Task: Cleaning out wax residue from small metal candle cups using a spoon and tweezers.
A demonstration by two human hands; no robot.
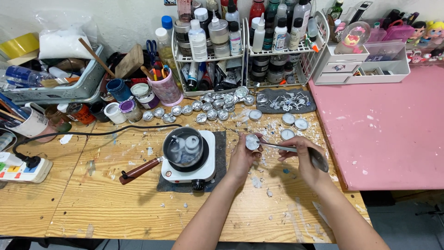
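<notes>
Scraping a small candle cup beside the hot plate

The left hand (243,157) pinches a small round tin cup (252,142) between thumb and fingertips, at three o'clock from the saucepan (183,147) on the white hot plate (209,167). The right hand (300,157), fingers curled tight, grips a metal spoon (296,150) whose tip touches the cup; more cups (210,109) lie at twelve o'clock.

Bare forearms, no sleeves, unadorned hands (243,159)
</notes>
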